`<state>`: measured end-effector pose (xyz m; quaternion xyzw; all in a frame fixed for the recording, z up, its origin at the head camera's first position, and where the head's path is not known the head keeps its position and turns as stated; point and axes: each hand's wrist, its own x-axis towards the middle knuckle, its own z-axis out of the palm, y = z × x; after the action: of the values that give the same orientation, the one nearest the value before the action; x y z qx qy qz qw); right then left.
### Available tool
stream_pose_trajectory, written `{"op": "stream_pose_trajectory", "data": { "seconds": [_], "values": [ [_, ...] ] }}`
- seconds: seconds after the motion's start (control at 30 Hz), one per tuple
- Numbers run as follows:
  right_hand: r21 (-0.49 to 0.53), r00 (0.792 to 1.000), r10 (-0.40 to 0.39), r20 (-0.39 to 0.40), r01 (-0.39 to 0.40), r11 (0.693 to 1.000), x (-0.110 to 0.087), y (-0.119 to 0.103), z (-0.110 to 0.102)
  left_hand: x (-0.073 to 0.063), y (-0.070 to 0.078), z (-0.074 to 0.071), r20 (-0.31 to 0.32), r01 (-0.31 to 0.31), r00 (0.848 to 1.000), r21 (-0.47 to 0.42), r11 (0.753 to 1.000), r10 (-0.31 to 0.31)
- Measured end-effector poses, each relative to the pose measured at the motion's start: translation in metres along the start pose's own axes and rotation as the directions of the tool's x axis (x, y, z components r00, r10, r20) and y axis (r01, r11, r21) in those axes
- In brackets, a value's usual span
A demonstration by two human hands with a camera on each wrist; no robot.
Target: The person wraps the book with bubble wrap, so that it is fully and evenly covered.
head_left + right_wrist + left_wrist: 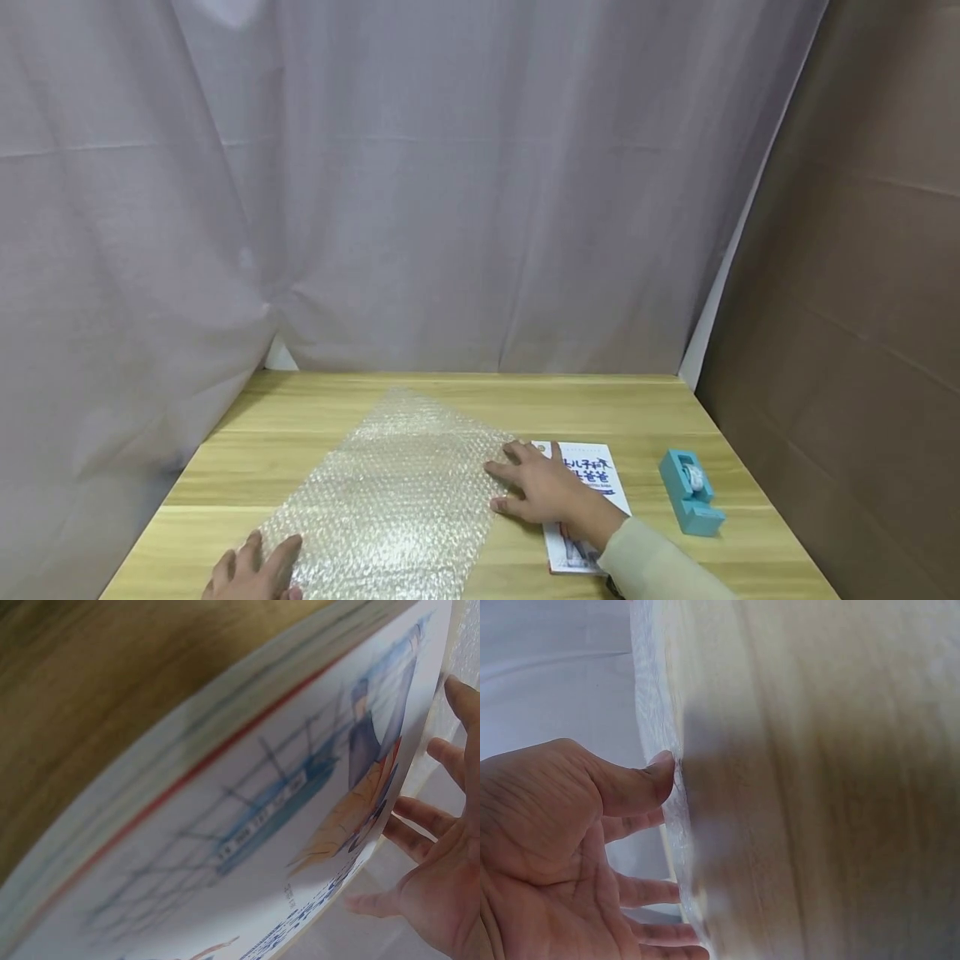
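A sheet of clear bubble wrap (pixel 397 492) lies flat and slanted on the wooden table. At its lower left edge rests my left hand (pixel 251 575), fingers spread and lightly bent. In the left wrist view that hand's thumb (pixel 656 780) and fingertips meet the edge of the wrap (pixel 656 690). My right hand (pixel 543 487) reaches across a white book (pixel 558 550) with blue lettering. Its spread fingers touch the wrap's right edge and the top of the book. The right wrist view shows the illustrated cover (pixel 262 817) close up, beside the open fingers (pixel 427 817).
A teal tape dispenser (pixel 690 492) with a roll of tape stands right of the book. Grey cloth (pixel 480 208) hangs behind the table (pixel 285 433) and along the left side. A brown panel (pixel 847 333) borders the right side.
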<state>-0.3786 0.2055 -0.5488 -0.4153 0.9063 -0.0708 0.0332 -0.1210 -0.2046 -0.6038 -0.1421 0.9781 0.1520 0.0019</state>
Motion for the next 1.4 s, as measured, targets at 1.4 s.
{"op": "stream_pose_trajectory", "data": {
  "seconds": [1.4],
  "values": [
    [-0.022,0.994,-0.107,-0.017,0.106,0.994,0.009,0.020,0.000,-0.011,0.024,-0.010,0.070,0.216,0.973,0.044,0.975,-0.219]
  ]
}}
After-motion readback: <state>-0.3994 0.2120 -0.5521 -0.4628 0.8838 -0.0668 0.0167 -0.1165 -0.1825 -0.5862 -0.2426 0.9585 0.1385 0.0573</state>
